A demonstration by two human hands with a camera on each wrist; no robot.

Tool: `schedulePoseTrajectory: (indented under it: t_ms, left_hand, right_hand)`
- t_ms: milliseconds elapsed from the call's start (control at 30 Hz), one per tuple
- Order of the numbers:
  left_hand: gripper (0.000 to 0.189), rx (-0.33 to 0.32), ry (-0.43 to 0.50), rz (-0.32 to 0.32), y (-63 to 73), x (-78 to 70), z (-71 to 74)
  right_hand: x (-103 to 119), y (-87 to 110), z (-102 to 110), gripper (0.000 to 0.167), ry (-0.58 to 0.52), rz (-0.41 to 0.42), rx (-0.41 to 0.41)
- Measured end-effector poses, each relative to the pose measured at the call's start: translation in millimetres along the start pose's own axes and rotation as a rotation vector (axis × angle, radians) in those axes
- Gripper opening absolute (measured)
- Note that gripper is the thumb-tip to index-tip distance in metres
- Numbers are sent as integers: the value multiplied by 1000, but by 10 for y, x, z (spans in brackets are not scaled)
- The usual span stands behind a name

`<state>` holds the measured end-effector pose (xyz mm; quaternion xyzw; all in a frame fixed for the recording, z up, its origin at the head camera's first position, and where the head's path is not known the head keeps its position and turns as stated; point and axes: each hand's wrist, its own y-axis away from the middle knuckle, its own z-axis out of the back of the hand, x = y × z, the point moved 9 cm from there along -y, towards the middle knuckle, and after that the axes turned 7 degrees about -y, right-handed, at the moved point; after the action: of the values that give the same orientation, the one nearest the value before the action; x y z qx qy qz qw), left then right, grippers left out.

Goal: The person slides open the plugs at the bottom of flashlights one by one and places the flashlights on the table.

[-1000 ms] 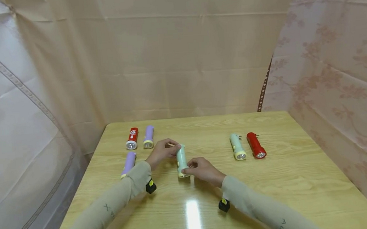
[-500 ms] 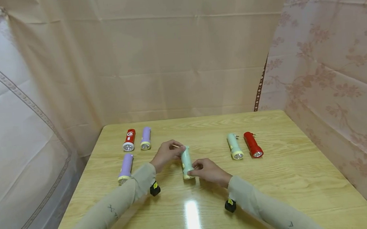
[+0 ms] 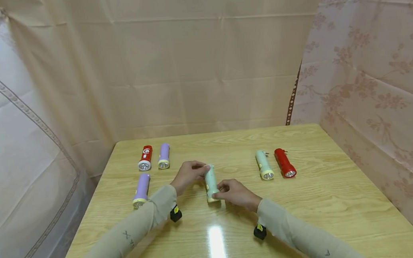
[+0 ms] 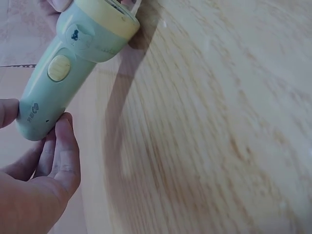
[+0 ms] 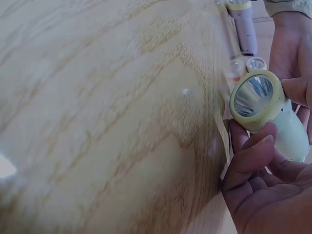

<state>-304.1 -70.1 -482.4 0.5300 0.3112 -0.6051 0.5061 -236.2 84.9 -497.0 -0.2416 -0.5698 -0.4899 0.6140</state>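
Nearest of all, a bright reflection (image 3: 217, 248) is thrown across the wood-grain table (image 3: 306, 222), flanked by two forearms covered in beige sleeves (image 3: 117, 243), a black cube (image 3: 175, 214) being worn at each wrist. And here, in the middle, a mint-green flashlight (image 3: 211, 182) is held by both hands, lens aimed at the wearer! Its cream-rimmed head is pinched between thumb and fingers by the right hand (image 3: 237, 193); its tail end is gripped the same way by the left hand (image 3: 189, 177). Whether the table is touched by it cannot be told. A cream oval switch (image 4: 59, 68) is shown on its barrel in the left wrist view. Just beside the left sleeve, a lavender flashlight (image 3: 143, 186) is laid. Over on the right, a second mint flashlight (image 3: 264, 164) and a plain red flashlight (image 3: 284, 162) are set near each other. Farther off, at the left, a red-and-white flashlight (image 3: 145, 156) is paired with another lavender flashlight (image 3: 164, 154). Behind everything, beige curtain (image 3: 187, 66) is hung, met on the right by floral cloth (image 3: 376, 93).
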Motion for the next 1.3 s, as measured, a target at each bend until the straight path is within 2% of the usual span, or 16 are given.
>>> schedulePoseTrajectory:
  t_ms: [267,533,733,1033,1300]
  left_hand:
    - [38,9,12,-29,-12,-46,-2]
    - [39,9,18,-20,-13,-40,-12]
    - [41,15,14,-26,-11,-75,-15]
    - [44,72,-5,-103,44,-212,-97]
    - [37,113,-118,-205,118,-313,-165]
  right_hand:
    - [-23,-13,31,43,-12,15,11]
    - [-35,-28,41,42,-14,28,33]
    - [2,-21,71,39,3,58,10]
    - [9,-38,109,41,47,98,-9]
    - [55,-31,88,41,186,127,3]
